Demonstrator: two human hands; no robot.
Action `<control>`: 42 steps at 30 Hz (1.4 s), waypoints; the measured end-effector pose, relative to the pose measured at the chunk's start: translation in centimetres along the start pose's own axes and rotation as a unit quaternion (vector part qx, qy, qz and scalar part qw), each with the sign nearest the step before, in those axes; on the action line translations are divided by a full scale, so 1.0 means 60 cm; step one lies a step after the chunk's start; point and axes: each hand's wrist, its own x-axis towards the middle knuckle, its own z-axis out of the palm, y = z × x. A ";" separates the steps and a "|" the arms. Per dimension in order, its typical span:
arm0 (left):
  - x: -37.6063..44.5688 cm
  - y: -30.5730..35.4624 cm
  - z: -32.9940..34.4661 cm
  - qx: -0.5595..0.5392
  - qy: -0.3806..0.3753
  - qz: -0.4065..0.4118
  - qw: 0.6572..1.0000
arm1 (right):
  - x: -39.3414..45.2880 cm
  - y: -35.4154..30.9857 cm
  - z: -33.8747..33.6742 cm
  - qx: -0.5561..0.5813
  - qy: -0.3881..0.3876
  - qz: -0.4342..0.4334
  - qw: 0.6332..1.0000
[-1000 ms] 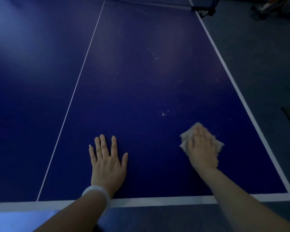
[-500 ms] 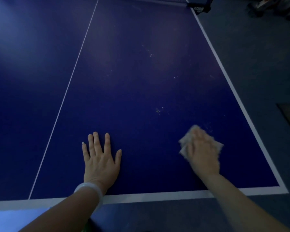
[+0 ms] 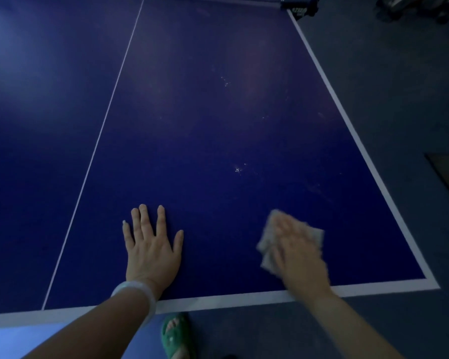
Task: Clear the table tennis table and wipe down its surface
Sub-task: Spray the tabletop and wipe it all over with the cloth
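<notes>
Since the earlier frames my right hand (image 3: 300, 251) has slid the cloth (image 3: 267, 246) a little back toward the near white line, and it is blurred, so I judge I am in the middle of a wiping stroke. That hand lies flat on top of the cloth, fingers out, pressing it down rather than clenching it; the cloth peeks out on both sides of my palm, low and right of centre in the frame. My left hand (image 3: 152, 248) is spread flat on the surface (image 3: 205, 125), released and holding nothing, probably to brace me while I lean over; a pale bangle (image 3: 138, 290) sits at its wrist. Nothing else lies on the dark blue surface in view, so the clearing looks done here. Whitish specks (image 3: 237, 169) remain above the cloth, mid-frame, with fainter ones higher up, and I would take those next. At the top edge the net post (image 3: 297, 6) shows. Grey floor (image 3: 412, 125) fills the right side, and my green slipper (image 3: 175, 335) shows at the bottom.
</notes>
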 end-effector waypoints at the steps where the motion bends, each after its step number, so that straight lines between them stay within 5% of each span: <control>1: 0.000 0.001 0.000 0.000 0.000 0.001 1.000 | 0.002 0.026 -0.011 0.002 0.034 0.082 0.996; 4: -0.002 0.001 -0.002 0.003 -0.006 0.002 1.000 | 0.017 0.028 -0.024 0.002 0.076 0.250 0.965; 6: -0.003 0.002 -0.004 0.007 -0.006 0.001 1.000 | 0.035 -0.027 -0.017 -0.010 0.080 0.257 0.963; 10: -0.002 0.004 -0.006 0.011 -0.006 -0.002 1.000 | 0.091 -0.153 0.007 -0.062 0.065 -0.005 0.996; 13: -0.001 0.005 -0.006 0.013 -0.004 -0.003 1.000 | 0.146 -0.161 0.001 -0.087 -0.017 -0.177 0.980; 15: -0.001 0.004 -0.005 0.014 -0.003 -0.003 1.000 | 0.185 -0.114 -0.014 -0.063 -0.034 -0.109 0.991; 18: -0.001 0.004 -0.003 0.016 0.000 0.000 1.000 | 0.202 -0.039 -0.036 -0.028 0.042 0.156 0.986; 21: -0.002 0.004 -0.001 0.011 0.000 0.001 1.000 | 0.186 -0.073 -0.027 -0.027 0.063 0.219 0.973; 27: 0.001 0.003 -0.004 0.023 -0.009 0.002 1.000 | 0.222 -0.236 0.018 -0.061 0.040 -0.077 0.994; 30: 0.001 0.001 -0.002 0.026 -0.006 0.000 1.000 | 0.305 -0.211 0.002 -0.095 -0.017 -0.134 0.986; 37: 0.000 0.004 0.000 0.012 -0.006 -0.001 1.000 | 0.312 0.036 -0.060 -0.052 0.018 0.226 0.972; 40: -0.001 0.003 -0.002 0.023 -0.012 -0.006 1.000 | 0.271 -0.015 -0.038 -0.023 0.045 0.259 0.965; 42: 0.000 0.003 -0.004 0.021 -0.013 -0.008 1.000 | 0.237 -0.094 -0.022 -0.018 0.060 0.202 0.977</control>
